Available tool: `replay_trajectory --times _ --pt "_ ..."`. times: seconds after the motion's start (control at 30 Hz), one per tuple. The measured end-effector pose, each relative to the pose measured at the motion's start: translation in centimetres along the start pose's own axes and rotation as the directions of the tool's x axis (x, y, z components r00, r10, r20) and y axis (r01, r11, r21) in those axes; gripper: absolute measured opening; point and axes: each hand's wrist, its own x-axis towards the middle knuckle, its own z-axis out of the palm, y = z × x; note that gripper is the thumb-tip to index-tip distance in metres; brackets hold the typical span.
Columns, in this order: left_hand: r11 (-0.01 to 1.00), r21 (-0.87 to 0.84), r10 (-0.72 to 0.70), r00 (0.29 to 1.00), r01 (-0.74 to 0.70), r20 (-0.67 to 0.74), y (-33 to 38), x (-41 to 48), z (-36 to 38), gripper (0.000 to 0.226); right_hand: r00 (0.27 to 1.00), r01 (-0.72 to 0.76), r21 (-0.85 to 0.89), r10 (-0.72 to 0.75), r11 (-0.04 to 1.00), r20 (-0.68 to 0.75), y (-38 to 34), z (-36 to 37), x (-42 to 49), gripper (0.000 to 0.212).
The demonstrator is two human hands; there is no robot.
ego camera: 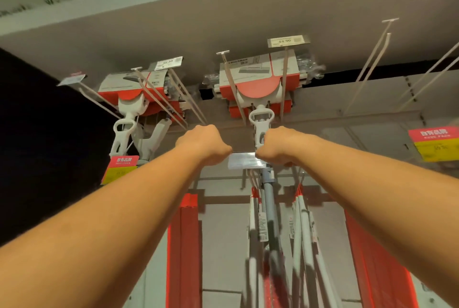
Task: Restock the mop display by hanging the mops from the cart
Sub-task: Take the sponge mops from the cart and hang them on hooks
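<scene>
1. Noting two bare forearms stretching up and forward from the bottom corners, backs of the hands turning toward the camera.
2. Seeing the left hand (203,145) curling into a fist against the left end of a clear plastic label holder (244,161) and seeming to pinch its top edge. Fingertips hiding behind the knuckles.
3. Seeing the right hand (278,146) curling round the right end of the same holder, fingertips showing just under it.
4. Finding the holder sitting roughly level between the two fists.
5. Spotting, directly below the holder, a grey-handled mop (269,203) hanging straight down. Noting white-handled mops with red top fittings (304,220) hanging just beside it on both sides. Lower ends blurring out.
6. Passing tall red upright panels (188,233) standing on either side of the hanging mops, against the pale back wall.
7. Looking higher and farther: finding two flat mops in red and white card sleeves (258,79) hanging heads-up under the shelf. Noting the white handle loop of the right one running down behind the right hand.
8. Reading a white price tag marked 44.90 (288,40) above the right sleeve.
9. Noting red and yellow promo tags (434,143) dangling at far right and lower left.
10. Noting thin beige wire hooks (372,64) jutting out at upper right.
11. Ending on the pale grey shelf underside (223,9) spanning overhead.
</scene>
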Motion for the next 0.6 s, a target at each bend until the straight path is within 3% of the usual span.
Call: replay_trajectory --times 0.17,0.6 --pt "0.997 0.069 -0.04 0.999 0.038 0.034 -2.4 -3.4 -2.3 0.037 0.997 0.074 -0.043 -0.072 0.996 0.039 -2.9 -0.6 -3.3 0.017" --pt "0.962 0.246 -0.154 0.982 0.123 0.112 -10.4 -14.8 -8.1 0.037 0.982 0.151 0.065 -0.158 0.986 0.108 -14.2 0.2 -12.1 0.02"
